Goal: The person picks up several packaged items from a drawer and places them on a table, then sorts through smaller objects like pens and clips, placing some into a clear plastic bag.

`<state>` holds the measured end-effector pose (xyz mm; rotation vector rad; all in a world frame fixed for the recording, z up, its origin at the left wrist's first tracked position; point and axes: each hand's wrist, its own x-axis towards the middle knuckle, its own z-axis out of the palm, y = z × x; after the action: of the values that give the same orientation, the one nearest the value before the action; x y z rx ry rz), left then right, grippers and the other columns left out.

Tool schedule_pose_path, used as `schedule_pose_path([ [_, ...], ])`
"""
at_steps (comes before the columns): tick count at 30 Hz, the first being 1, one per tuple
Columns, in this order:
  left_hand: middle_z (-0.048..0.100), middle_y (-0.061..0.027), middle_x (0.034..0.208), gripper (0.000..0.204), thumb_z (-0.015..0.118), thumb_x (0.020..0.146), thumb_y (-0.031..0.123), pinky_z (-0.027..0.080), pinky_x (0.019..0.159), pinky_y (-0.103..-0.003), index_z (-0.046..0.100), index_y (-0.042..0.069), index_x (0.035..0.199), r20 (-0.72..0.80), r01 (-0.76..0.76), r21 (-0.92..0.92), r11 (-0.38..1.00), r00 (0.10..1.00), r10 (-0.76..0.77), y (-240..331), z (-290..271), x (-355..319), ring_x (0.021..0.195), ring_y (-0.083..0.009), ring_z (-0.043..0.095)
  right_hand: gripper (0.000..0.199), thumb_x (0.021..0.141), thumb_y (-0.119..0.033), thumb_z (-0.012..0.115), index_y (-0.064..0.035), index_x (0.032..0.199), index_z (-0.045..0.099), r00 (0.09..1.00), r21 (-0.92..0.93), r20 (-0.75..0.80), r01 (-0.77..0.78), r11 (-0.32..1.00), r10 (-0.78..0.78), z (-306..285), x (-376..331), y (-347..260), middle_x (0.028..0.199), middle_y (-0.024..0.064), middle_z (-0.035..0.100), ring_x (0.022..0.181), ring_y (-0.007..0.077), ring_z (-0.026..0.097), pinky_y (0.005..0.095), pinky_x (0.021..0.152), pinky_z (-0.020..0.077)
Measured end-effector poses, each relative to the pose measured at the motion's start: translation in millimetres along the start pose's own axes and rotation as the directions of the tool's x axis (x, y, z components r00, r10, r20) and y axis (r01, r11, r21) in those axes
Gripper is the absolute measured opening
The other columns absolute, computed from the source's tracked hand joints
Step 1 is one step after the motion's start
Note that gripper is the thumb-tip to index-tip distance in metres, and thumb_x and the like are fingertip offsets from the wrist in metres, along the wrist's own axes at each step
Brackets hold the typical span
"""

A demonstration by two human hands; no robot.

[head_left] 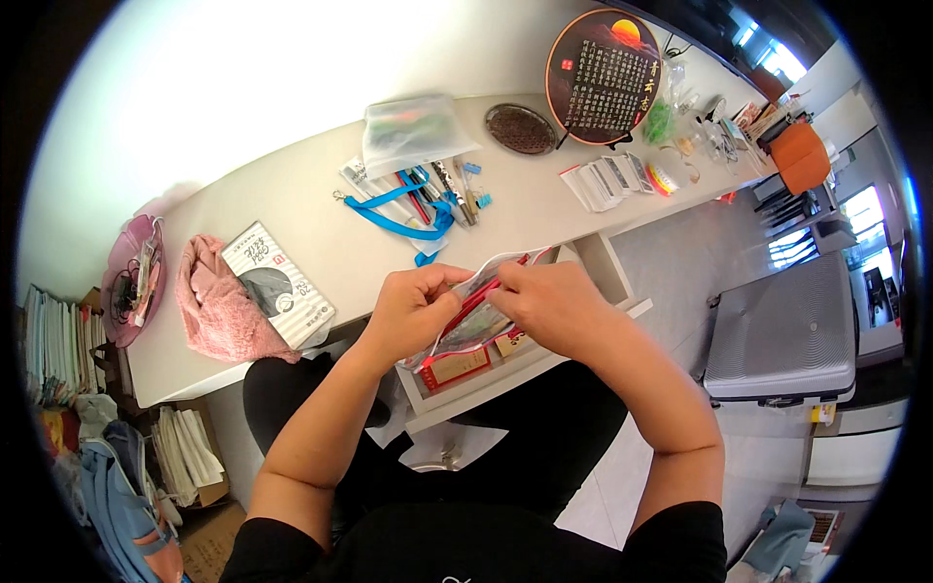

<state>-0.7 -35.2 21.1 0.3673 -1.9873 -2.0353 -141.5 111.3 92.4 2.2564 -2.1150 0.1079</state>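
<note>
Over the pulled-out desk drawer (486, 396), both my hands grip a clear zip pouch (466, 332) with red trim. My left hand (413, 306) pinches its left edge between thumb and fingers. The right hand (549, 303) is closed on the upper right edge, close to a red strip. What lies inside the pouch is hard to make out. Beneath it in the drawer sits a red and tan box (453, 369). Beyond my hands on the desk lie a blue lanyard (389, 225), several pens (420, 199) and a frosted pouch (413, 134).
On the left are a pink cloth (219, 306), a striped white pack (282, 287) and a pink basket (131, 277). Toward the back right stand a round dark plaque (603, 83), an oval dish (520, 129) and spread cards (604, 182). A grey suitcase (782, 330) is on the floor.
</note>
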Motion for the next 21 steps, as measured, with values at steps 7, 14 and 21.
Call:
schedule_pose_path([
  [7, 0.063, -0.0020, 0.078, 0.024, 0.051, 0.084, 0.000, 0.043, 0.062, -0.020, 0.061, -0.006, 0.105, -0.004, 0.007, 0.006, 1.000, 1.000, -0.007, 3, -2, 1, 0.068, -0.0039, 0.052, 0.014, 0.070, -0.005, 0.067, -0.0087, 0.082, 0.062, 0.997, 0.443, -0.048, 0.069, 0.894, -0.053, 8, 20, 6, 0.081, 0.0077, 0.054, 0.082, 0.0256, 0.057, 0.0390, 0.067, 0.0468],
  [14, 0.060, -0.0001, 0.072, 0.024, 0.053, 0.083, 0.001, 0.038, 0.056, -0.019, 0.062, -0.005, 0.105, -0.063, 0.008, 0.024, 1.000, 0.998, -0.006, 6, -8, 0, 0.063, -0.0028, 0.048, 0.013, 0.070, -0.001, 0.066, -0.0069, 0.081, 0.062, 0.905, 0.546, -0.397, 0.098, 0.832, 0.154, 4, 12, 10, 0.086, 0.0079, 0.060, 0.075, 0.0230, 0.055, 0.0324, 0.067, 0.0458],
  [21, 0.056, 0.0022, 0.067, 0.024, 0.055, 0.082, 0.002, 0.036, 0.054, -0.019, 0.063, -0.004, 0.104, -0.107, 0.018, 0.078, 0.997, 0.994, -0.010, 13, -10, 2, 0.060, -0.0024, 0.046, 0.012, 0.072, -0.007, 0.061, -0.0048, 0.083, 0.065, 0.900, 0.657, 0.269, -0.431, 0.619, 0.342, 101, -52, 46, 0.080, 0.0099, 0.061, 0.073, 0.0255, 0.062, 0.0352, 0.067, 0.0498],
])
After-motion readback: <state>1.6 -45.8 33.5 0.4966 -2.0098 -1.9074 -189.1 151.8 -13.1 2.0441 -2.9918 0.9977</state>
